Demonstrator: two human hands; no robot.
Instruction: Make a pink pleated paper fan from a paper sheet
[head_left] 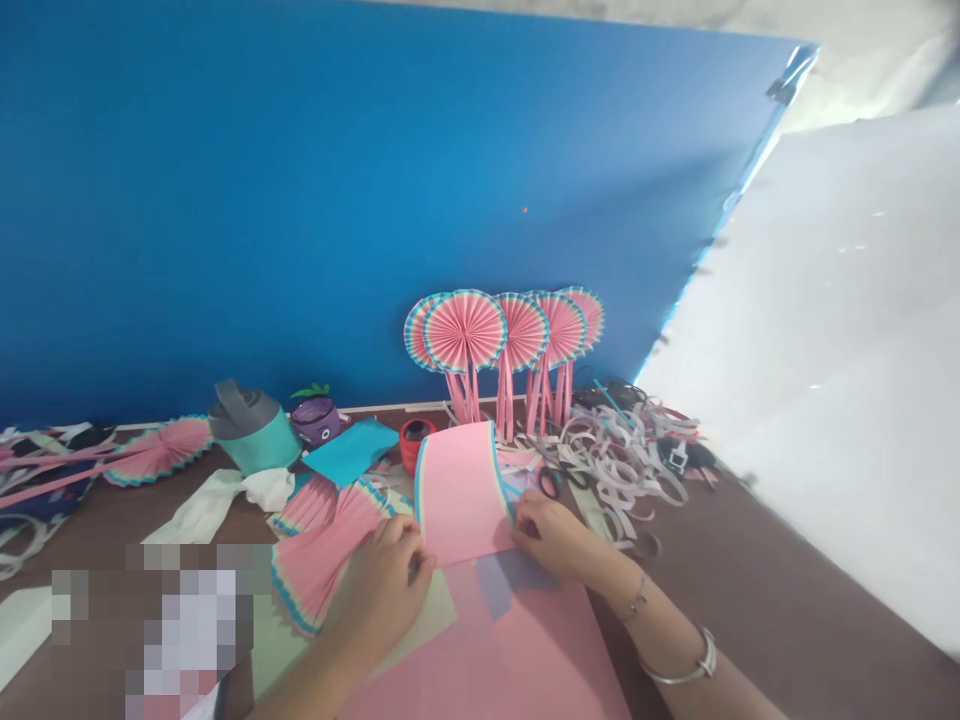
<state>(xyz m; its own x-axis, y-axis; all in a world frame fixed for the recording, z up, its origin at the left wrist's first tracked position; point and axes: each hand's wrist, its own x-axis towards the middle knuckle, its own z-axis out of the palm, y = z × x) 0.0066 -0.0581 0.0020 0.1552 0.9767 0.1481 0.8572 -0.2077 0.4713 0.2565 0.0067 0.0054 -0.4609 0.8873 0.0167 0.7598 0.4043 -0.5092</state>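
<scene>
A pink paper sheet [459,490] with blue and cream strips along its two side edges curves upward between my hands. My left hand [394,570] pinches its lower left corner, fingers closed. At the right edge, my right hand [544,530] grips the same sheet with curled fingers. Beneath lie a larger pink sheet [517,660] and a pale green sheet [431,620]. Beside my left hand rest pleated pink paper fans [315,560] with blue edging, partly hidden by that hand. Black-handled scissors [551,482] lie just beyond my right hand.
Several round pink fans [465,332] on pink sticks lean against the blue panel [300,200]. White paper strips [615,460] pile up at the right. Toward the left stand a teal container [262,440], a purple cup [315,418], a red tape roll [412,445] and blue paper [352,450].
</scene>
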